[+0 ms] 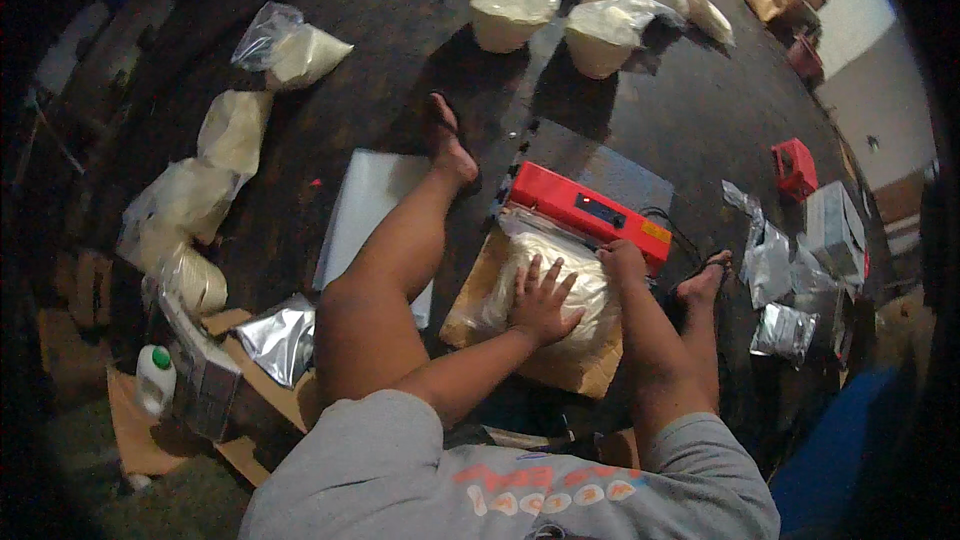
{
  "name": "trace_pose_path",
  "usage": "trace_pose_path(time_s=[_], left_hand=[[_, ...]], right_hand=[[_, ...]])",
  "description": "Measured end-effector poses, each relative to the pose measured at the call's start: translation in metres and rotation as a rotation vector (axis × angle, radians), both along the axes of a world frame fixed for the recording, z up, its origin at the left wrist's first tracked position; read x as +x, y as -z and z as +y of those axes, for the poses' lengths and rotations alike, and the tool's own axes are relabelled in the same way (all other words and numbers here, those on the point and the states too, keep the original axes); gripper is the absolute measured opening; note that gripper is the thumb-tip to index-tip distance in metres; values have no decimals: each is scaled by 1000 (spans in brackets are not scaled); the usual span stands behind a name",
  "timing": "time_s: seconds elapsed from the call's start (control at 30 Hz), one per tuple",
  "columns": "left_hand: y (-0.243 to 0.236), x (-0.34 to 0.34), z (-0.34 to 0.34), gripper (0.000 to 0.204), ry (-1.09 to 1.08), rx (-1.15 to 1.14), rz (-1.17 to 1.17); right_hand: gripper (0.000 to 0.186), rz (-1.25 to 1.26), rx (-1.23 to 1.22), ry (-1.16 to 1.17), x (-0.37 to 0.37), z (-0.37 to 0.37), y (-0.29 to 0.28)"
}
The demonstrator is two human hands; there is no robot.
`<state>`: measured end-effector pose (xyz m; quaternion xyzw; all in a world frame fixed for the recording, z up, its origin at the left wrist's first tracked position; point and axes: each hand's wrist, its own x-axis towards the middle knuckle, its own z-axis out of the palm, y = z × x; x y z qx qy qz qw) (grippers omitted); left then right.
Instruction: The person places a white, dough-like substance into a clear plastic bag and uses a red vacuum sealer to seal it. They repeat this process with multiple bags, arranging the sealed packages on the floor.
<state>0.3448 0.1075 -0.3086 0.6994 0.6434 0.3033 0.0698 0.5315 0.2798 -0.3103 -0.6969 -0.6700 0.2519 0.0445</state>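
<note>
Left hand (545,305) flat on filled clear bag (598,335), fingers spread apart. Bag lies on cardboard (572,378), upper edge against long red machine (560,198) (dark panel on its top). Right hand (623,262) curled at bag's upper right corner; whether fingers pinch plastic, view too poor to tell.

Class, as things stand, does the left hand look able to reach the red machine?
Probably yes: the left hand lies on the pale bag, near the red machine, with only the bag's upper part between.
</note>
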Motion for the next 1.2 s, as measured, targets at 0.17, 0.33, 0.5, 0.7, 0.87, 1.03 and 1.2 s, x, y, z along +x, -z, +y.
trace_pose_path(time_s=[0.17,0.33,0.5,0.7,0.87,1.03,1.2], left_hand=[[-4,-1,-6,73,-18,-31,-55],[-10,-4,-4,76,13,-165,-7],[4,-1,-1,74,-24,-31,-13],[-7,-1,2,70,-21,-20,-11],[4,3,2,71,-31,49,-30],[-4,2,0,72,6,-66,19],[-9,1,-1,68,-20,-40,21]], right_hand=[[32,-77,91,-66,-1,4,10],[32,-26,90,-42,-3,1,8],[31,-96,70,-101,3,5,14],[33,-21,74,-85,0,3,10],[31,-57,82,-40,0,1,9],[29,-95,0,-30,-1,6,11],[28,-76,-52,23,-10,3,-4]])
